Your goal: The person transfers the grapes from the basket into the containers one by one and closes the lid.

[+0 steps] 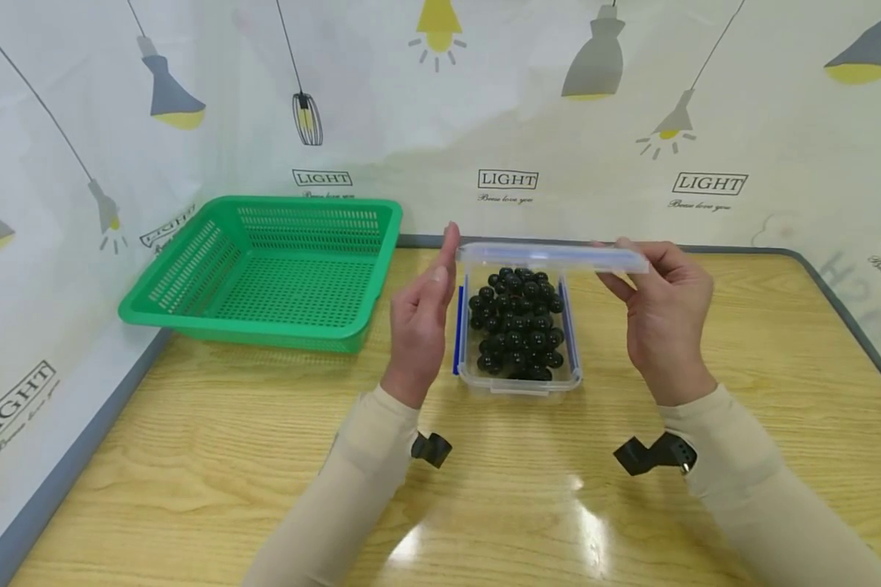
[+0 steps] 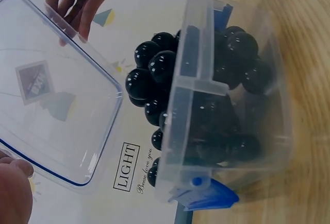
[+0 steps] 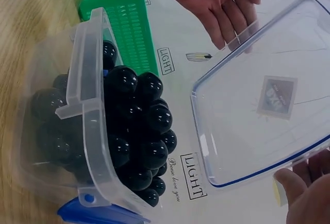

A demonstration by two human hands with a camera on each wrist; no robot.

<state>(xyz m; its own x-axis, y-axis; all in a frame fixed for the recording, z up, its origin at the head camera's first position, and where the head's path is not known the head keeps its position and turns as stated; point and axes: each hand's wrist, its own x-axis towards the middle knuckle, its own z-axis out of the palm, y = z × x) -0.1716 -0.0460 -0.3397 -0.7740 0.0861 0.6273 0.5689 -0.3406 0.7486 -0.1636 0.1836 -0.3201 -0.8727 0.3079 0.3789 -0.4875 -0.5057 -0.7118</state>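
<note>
A clear lid (image 1: 554, 258) with a blue seal spans the gap between the two hands, raised above the box. The right hand (image 1: 668, 318) pinches its right edge, thumb on one side and fingers on the other. Straight fingers of the left hand (image 1: 422, 334) meet the lid's left edge, with the thumb (image 2: 20, 170) close to the rim. Below stands a clear plastic box (image 1: 520, 385) with blue side latches (image 3: 98, 213), uncovered. Glossy black grape-like balls (image 1: 517, 318) fill it, heaped above the rim in the wrist views.
A green slotted basket (image 1: 294, 285) stands to the left of the box, by the back of the wooden table (image 1: 213, 456). Sheeting (image 1: 514, 122) printed with lamps rises behind and beside the table. Each wrist carries a black camera mount (image 1: 431, 449).
</note>
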